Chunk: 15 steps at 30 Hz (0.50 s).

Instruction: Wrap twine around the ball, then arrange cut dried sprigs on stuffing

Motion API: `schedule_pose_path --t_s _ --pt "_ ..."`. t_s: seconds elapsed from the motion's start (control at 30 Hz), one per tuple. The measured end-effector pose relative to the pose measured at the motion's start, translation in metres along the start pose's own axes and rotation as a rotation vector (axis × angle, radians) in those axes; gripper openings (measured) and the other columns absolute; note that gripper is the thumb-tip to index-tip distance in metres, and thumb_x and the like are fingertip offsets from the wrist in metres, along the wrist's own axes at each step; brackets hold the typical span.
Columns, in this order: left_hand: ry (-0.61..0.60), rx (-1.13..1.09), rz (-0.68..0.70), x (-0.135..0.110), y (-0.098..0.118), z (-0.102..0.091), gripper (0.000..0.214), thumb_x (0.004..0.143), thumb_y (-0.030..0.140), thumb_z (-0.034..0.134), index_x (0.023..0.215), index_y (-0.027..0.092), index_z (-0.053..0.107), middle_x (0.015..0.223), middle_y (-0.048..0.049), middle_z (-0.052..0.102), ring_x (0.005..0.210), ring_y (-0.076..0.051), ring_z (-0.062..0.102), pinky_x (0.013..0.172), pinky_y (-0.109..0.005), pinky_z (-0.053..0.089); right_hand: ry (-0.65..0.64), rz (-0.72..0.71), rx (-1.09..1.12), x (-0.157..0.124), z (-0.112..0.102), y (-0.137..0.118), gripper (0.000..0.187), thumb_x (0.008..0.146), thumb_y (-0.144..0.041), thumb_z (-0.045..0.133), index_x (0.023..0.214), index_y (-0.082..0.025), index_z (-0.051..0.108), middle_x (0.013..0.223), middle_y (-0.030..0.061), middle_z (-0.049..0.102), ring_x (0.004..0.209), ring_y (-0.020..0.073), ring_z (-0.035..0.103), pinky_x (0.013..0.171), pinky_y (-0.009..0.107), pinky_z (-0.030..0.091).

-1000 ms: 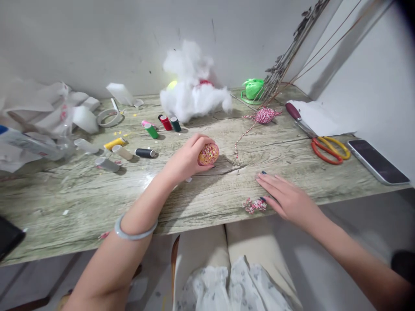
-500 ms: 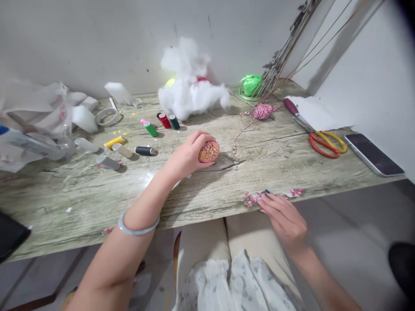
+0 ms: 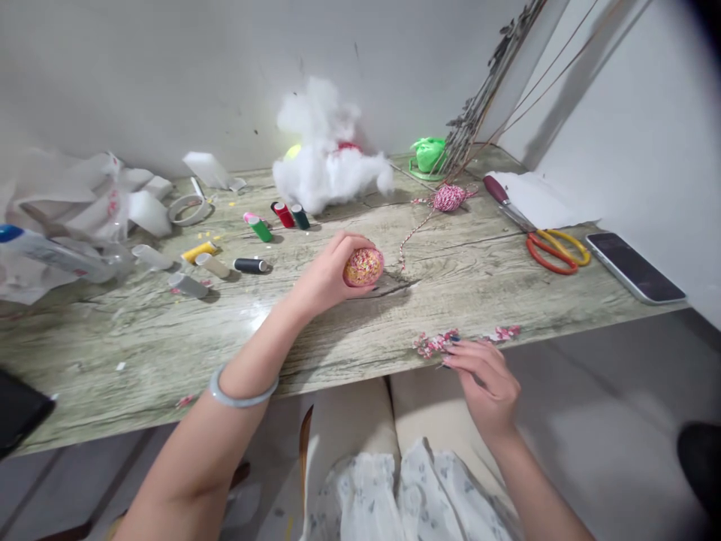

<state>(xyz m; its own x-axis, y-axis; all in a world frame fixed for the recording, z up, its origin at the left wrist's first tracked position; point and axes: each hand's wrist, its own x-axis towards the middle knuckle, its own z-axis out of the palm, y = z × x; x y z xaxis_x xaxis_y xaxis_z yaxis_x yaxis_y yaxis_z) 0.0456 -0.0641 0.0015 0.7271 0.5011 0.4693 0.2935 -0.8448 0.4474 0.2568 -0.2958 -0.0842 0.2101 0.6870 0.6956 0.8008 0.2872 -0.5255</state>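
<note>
My left hand [image 3: 330, 274] is wrapped round a small round object [image 3: 363, 267], speckled pink, yellow and red like coiled multicoloured yarn. Its speckled face points up and to the right, just above the table. Over the front edge of the table is my right hand [image 3: 487, 379], its fingers bent and the tips close together beside a strip of pink and white flower-like bits [image 3: 436, 342]. What is between those fingertips, if anything, is too small to make out. A red-and-white twisted cord [image 3: 414, 234] runs from its bundle [image 3: 449, 197] toward the round object.
White stuffing [image 3: 332, 176] lies at the back, with several thread spools [image 3: 251, 265] to its left front. Scissors [image 3: 549, 248] and a phone [image 3: 634, 267] are at the right. A tape roll [image 3: 188, 210] and plastic bags [image 3: 61, 203] fill the left; dried stems [image 3: 484, 90] lean at the back right.
My right hand has lifted slightly from the table edge, and its fingers have curled from lying flat. My left hand keeps its hold and tilts the round object a little. The view has shifted slightly.
</note>
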Motion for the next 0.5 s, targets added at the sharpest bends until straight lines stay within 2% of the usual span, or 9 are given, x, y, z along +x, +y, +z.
schedule_pose_path --t_s 0.1,0.17,0.23,0.3,0.37,0.43,0.5 --pt "0.054 -0.067 0.047 0.0 0.002 0.003 0.056 0.072 0.028 0.08 0.119 0.023 0.049 0.12 -0.0092 0.057 0.113 -0.023 0.056 0.097 -0.039 0.047 -0.069 0.091 0.073 0.02 -0.005 -0.006 0.019 0.086 -0.01 0.063 0.085 -0.027 0.07 0.078 0.0014 0.073 0.075 0.0194 0.07 0.07 0.036 0.055" --pt "0.076 -0.106 0.063 0.0 0.004 0.004 0.057 0.072 0.028 0.08 0.119 0.023 0.049 0.121 -0.0101 0.057 0.114 -0.024 0.056 0.097 -0.04 0.047 -0.12 0.137 0.096 0.042 -0.006 -0.005 0.016 0.088 -0.013 0.062 0.091 -0.027 0.07 0.082 0.002 0.073 0.074 0.0182 0.068 0.068 0.033 0.055" --pt "0.082 -0.133 0.073 0.0 0.006 0.004 0.057 0.072 0.029 0.081 0.119 0.023 0.049 0.122 -0.0107 0.058 0.114 -0.024 0.056 0.097 -0.041 0.047 -0.061 0.179 0.125 0.072 -0.006 -0.002 0.014 0.088 -0.019 0.063 0.099 -0.027 0.068 0.089 0.0034 0.073 0.076 0.018 0.067 0.072 0.034 0.056" --pt "0.077 -0.154 0.088 0.0 0.007 0.003 0.056 0.073 0.031 0.081 0.119 0.023 0.049 0.121 -0.0111 0.058 0.114 -0.024 0.057 0.097 -0.041 0.047 -0.043 0.154 0.259 0.108 -0.002 0.0 0.009 0.089 -0.02 0.062 0.09 -0.026 0.068 0.084 0.0031 0.069 0.077 0.0178 0.065 0.068 0.032 0.055" --pt "0.071 -0.175 0.092 0.0 0.006 0.003 0.055 0.073 0.033 0.08 0.118 0.023 0.05 0.121 -0.0113 0.059 0.114 -0.024 0.057 0.097 -0.041 0.047 -0.175 0.123 0.363 0.146 0.005 0.001 0.012 0.088 -0.018 0.062 0.083 -0.026 0.071 0.079 0.0012 0.066 0.073 0.0149 0.062 0.068 0.03 0.054" --pt "0.064 -0.201 0.075 -0.001 0.004 0.002 0.055 0.074 0.036 0.08 0.118 0.023 0.051 0.12 -0.0114 0.059 0.115 -0.024 0.057 0.098 -0.041 0.047 -0.313 0.14 0.447 0.181 0.017 0.003 0.011 0.086 -0.019 0.065 0.085 -0.025 0.075 0.081 0.0 0.067 0.073 0.0126 0.062 0.068 0.027 0.054" --pt "0.057 -0.231 0.048 -0.002 0.001 0.003 0.055 0.073 0.037 0.081 0.118 0.023 0.051 0.12 -0.0112 0.059 0.115 -0.024 0.057 0.099 -0.042 0.047 -0.454 0.218 0.524 0.208 0.035 0.008 0.01 0.082 -0.024 0.07 0.088 -0.023 0.077 0.085 0.0012 0.072 0.074 0.0132 0.065 0.07 0.028 0.057"
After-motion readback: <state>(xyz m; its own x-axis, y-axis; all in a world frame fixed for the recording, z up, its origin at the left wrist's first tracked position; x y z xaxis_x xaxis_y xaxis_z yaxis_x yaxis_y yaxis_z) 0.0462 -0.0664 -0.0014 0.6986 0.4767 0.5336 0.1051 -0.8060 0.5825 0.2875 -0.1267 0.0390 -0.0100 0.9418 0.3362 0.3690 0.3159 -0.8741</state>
